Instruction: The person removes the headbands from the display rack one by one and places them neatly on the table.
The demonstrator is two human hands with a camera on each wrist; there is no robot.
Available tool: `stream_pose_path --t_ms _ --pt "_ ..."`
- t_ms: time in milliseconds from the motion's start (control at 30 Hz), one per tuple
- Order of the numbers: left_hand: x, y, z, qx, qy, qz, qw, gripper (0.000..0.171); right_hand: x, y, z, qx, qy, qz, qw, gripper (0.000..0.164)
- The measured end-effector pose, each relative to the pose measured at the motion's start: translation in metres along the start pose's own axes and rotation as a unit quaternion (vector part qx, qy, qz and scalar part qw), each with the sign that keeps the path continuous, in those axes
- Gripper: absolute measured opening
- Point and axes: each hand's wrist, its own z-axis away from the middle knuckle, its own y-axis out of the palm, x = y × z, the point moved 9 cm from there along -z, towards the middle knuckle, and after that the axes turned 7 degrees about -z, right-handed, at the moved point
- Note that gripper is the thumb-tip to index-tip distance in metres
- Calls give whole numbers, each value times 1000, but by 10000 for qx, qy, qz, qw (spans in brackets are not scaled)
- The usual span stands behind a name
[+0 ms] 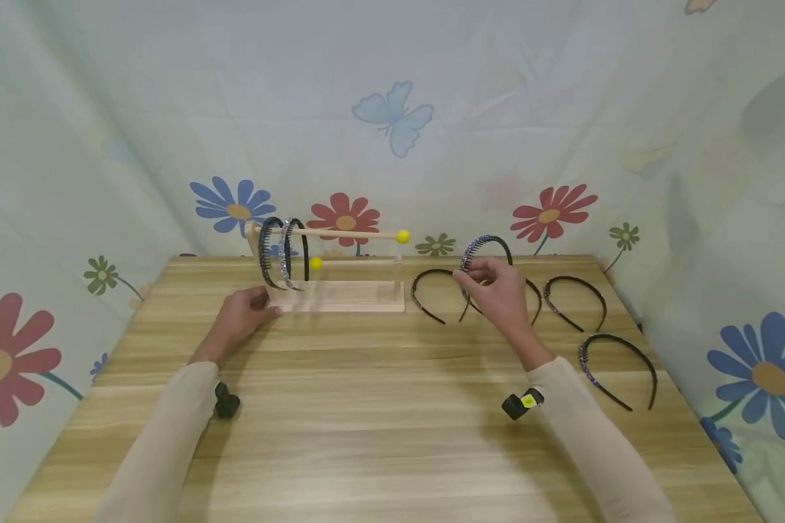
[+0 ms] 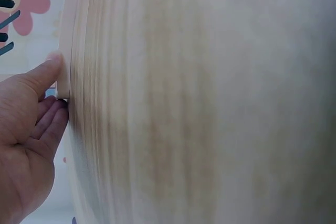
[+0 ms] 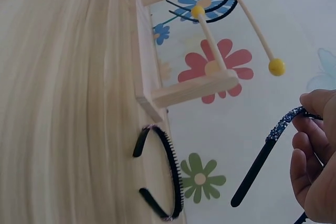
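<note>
My left hand [image 1: 238, 318] grips the left end of a wooden headband rack [image 1: 347, 298], thumb and fingers at the corner of its base in the left wrist view. Two headbands hang on the rack's upper rod near its left end: a dark toothed one [image 1: 264, 254] and a silvery glittering one [image 1: 284, 254]. To the right of the rack, my right hand [image 1: 502, 294] pinches a headband [image 1: 487, 241] between thumb and fingers, raised above the table. This headband [image 3: 283, 125] has blue-silver sparkle along its band and a plain black end.
Several more headbands lie on the wood-grain table at the right, including one beside the rack [image 1: 419, 299], one farther right [image 1: 549, 299] and one nearer the front [image 1: 585, 363]. Yellow balls cap the upper rod [image 1: 403, 236] and lower rod [image 1: 316, 263]. A flowered cloth [image 1: 471, 167] hangs behind.
</note>
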Motion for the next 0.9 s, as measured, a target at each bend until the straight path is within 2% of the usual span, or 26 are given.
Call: stream_pose_path --t_ms 433,900 --pt "1 2 1 -23 -38 107 9999 68 -16 -21 18 -54 146 636 9979 29" --pt "1 1 1 34 -20 152 9999 68 -39 -40 34 33 614 875 9943 31"
